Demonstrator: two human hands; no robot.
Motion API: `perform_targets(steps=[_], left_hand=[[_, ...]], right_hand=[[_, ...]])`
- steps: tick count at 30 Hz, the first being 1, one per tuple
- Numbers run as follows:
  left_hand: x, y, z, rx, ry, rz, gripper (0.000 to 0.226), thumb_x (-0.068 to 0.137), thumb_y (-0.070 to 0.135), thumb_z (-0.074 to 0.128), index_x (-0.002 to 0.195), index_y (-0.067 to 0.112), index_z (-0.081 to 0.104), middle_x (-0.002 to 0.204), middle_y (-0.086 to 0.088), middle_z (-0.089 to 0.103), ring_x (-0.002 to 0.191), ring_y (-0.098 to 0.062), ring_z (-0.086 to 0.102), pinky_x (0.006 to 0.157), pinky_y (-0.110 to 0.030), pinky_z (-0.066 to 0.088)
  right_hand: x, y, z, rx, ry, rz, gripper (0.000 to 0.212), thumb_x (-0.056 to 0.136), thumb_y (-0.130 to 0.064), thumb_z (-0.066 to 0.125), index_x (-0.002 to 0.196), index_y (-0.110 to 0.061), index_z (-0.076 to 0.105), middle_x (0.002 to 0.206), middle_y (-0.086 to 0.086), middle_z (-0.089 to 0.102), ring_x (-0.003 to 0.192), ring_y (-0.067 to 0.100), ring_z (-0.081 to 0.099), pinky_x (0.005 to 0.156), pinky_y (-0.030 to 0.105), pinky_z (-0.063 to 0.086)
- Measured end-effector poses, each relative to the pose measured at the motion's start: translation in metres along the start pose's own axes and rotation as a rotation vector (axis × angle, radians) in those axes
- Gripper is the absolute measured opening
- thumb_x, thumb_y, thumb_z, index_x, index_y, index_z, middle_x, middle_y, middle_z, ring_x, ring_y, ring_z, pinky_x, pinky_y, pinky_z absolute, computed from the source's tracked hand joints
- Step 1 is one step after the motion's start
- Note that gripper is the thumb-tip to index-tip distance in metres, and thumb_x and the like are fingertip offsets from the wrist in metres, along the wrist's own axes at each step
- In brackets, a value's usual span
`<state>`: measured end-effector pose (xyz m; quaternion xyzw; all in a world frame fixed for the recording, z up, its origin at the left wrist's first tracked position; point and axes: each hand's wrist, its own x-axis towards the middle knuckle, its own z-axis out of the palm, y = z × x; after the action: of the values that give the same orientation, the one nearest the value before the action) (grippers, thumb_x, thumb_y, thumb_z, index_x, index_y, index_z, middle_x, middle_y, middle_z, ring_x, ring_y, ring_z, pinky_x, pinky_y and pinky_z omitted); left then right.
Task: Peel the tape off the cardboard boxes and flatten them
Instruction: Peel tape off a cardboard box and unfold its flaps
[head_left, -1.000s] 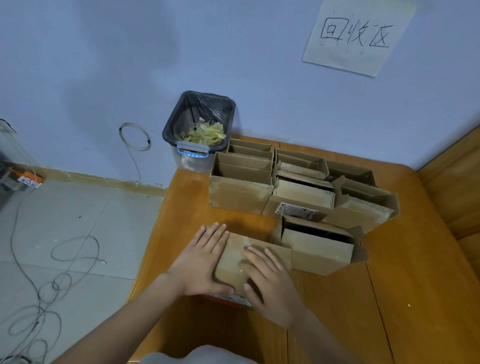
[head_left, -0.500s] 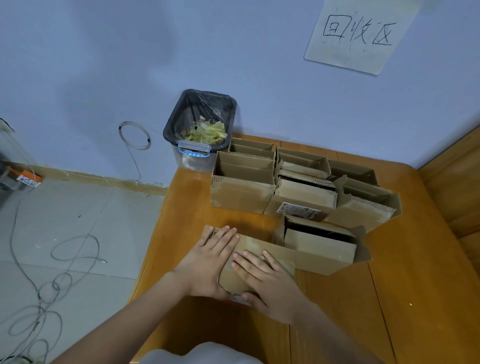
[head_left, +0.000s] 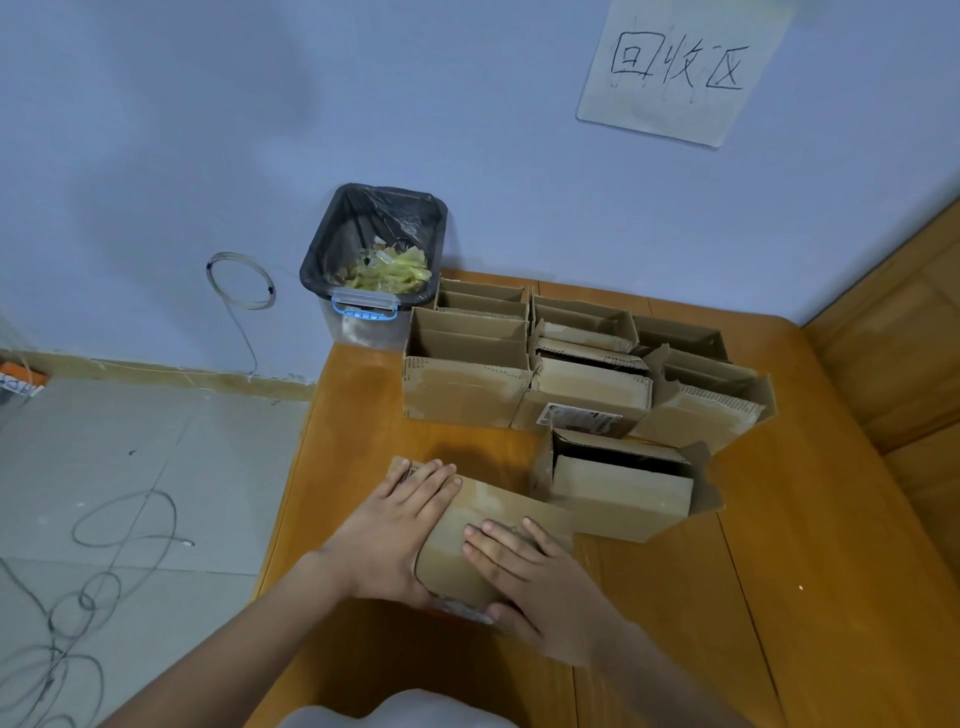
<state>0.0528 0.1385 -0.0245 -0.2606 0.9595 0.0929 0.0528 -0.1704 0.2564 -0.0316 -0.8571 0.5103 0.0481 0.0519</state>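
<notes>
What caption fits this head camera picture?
Both hands, left and right, press a cardboard box flat on the wooden table.

1. A pale blue wall (head_left: 208, 130) is seen behind, with a handwritten paper sign (head_left: 680, 73) fixed to it.
2. A grey tiled floor (head_left: 130, 467) is strewn with loose cables (head_left: 62, 597).
3. An orange-brown wooden table (head_left: 779, 597) is set against the wall.
4. Wooden panelling (head_left: 904, 338) is visible at right.

Left hand (head_left: 395, 530) and right hand (head_left: 540, 582) lie flat, fingers straight.
</notes>
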Motion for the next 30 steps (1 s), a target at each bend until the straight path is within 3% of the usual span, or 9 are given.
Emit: perform_targets(steps=[11, 15, 17, 21, 23, 26, 30], left_hand=[[-0.018, -0.021, -0.003, -0.011, -0.019, -0.059, 0.125, 0.061, 0.087, 0.051, 0.151, 0.004, 0.027, 0.156, -0.012, 0.029, 0.146, -0.026, 0.016, 0.117, -0.040, -0.004], [-0.027, -0.029, -0.004, 0.002, -0.024, -0.081, 0.125, 0.060, 0.086, 0.054, 0.151, 0.004, 0.027, 0.156, -0.012, 0.029, 0.146, -0.026, 0.017, 0.118, -0.040, -0.005], [-0.030, -0.034, -0.005, 0.015, -0.033, -0.092, 0.127, 0.061, 0.087, 0.053, 0.153, 0.006, 0.021, 0.159, -0.011, 0.022, 0.147, -0.025, 0.009, 0.120, -0.041, -0.010], [-0.021, -0.040, -0.003, 0.045, -0.051, -0.115, 0.132, 0.062, 0.091, 0.045, 0.154, 0.011, -0.007, 0.162, -0.008, -0.013, 0.143, -0.021, -0.025, 0.111, -0.037, -0.028], [-0.019, -0.034, -0.003, 0.033, -0.056, -0.147, 0.139, 0.057, 0.097, 0.039, 0.153, 0.010, -0.012, 0.159, -0.009, -0.025, 0.141, -0.024, -0.033, 0.111, -0.038, -0.029], [-0.016, -0.020, -0.001, 0.007, 0.023, -0.145, 0.145, 0.052, 0.103, 0.031, 0.149, 0.008, -0.020, 0.154, -0.010, -0.035, 0.140, -0.023, -0.038, 0.109, -0.035, -0.032], [-0.005, -0.005, 0.005, -0.031, 0.007, -0.120, 0.139, 0.056, 0.100, 0.035, 0.144, 0.012, -0.027, 0.154, -0.007, -0.034, 0.140, -0.019, -0.036, 0.113, -0.035, -0.027]], right_hand=[[-0.014, 0.000, 0.005, 0.026, 0.078, -0.012, 0.050, 0.104, -0.042, 0.020, 0.150, -0.025, 0.031, 0.156, -0.009, 0.025, 0.146, 0.011, 0.016, 0.114, 0.041, 0.016], [-0.013, 0.004, 0.005, 0.074, 0.170, -0.035, 0.047, 0.103, -0.041, 0.024, 0.145, -0.024, 0.040, 0.151, -0.010, 0.036, 0.144, 0.014, 0.026, 0.116, 0.043, 0.015], [-0.009, 0.002, 0.002, 0.141, 0.224, -0.029, 0.048, 0.102, -0.042, 0.028, 0.143, -0.022, 0.045, 0.147, -0.009, 0.043, 0.142, 0.013, 0.030, 0.117, 0.045, 0.021], [0.023, -0.008, -0.014, 0.275, 0.376, -0.035, 0.043, 0.098, -0.038, 0.040, 0.130, -0.016, 0.058, 0.133, 0.000, 0.059, 0.130, 0.015, 0.046, 0.108, 0.042, 0.040], [0.035, -0.010, -0.017, 0.222, 0.324, -0.075, 0.046, 0.097, -0.040, 0.041, 0.134, -0.017, 0.053, 0.141, 0.001, 0.051, 0.137, 0.017, 0.038, 0.115, 0.043, 0.030], [0.046, -0.014, -0.011, 0.107, 0.151, -0.131, 0.057, 0.099, -0.051, 0.032, 0.146, -0.018, 0.037, 0.156, 0.003, 0.029, 0.147, 0.018, 0.013, 0.118, 0.050, 0.006], [0.053, -0.014, -0.005, 0.092, 0.065, -0.141, 0.063, 0.099, -0.055, 0.027, 0.150, -0.019, 0.029, 0.158, 0.001, 0.025, 0.148, 0.015, 0.000, 0.115, 0.055, -0.006]])
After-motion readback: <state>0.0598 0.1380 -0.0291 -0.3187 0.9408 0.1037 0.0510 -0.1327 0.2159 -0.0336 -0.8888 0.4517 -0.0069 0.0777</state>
